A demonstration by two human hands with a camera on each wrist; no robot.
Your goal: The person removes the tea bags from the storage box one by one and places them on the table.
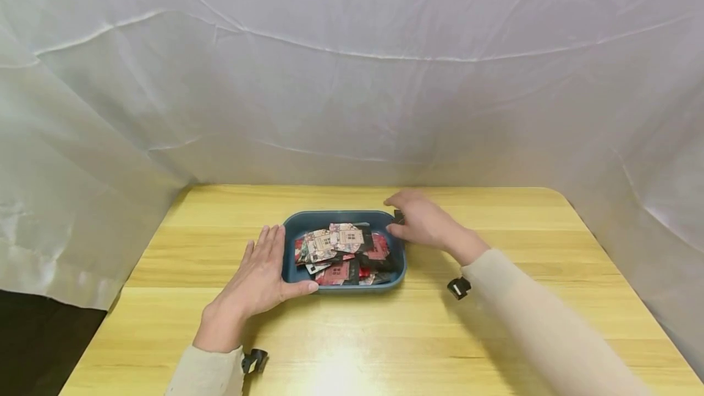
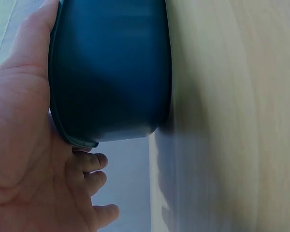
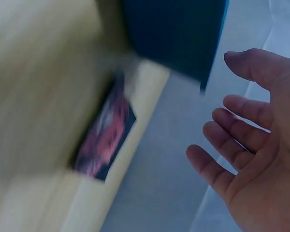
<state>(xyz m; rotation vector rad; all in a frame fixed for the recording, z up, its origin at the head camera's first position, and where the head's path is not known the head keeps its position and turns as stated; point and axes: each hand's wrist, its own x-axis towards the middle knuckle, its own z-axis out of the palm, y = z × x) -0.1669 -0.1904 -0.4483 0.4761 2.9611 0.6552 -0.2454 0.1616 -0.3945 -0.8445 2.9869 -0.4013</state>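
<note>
A blue plastic bin [image 1: 399, 277] stands on the table, with several small printed sachets [image 1: 335, 246] piled inside in red, black and cream. My left hand [image 1: 261, 277] rests along the bin's left end, fingers straight and thumb lying over the near rim. At the far right corner, my right hand [image 1: 426, 222] hovers beside the bin with fingers spread and nothing between them. Below it in the right wrist view, a red and black sachet [image 3: 108, 135] lies on the tabletop outside the bin; in the head view the hand mostly covers it.
The wooden table [image 1: 341, 335] has its far edge just beyond the bin. A pale, wrinkled sheet [image 1: 352, 109] hangs behind and at both sides. Black camera mounts [image 1: 459, 287] sit at the wrists.
</note>
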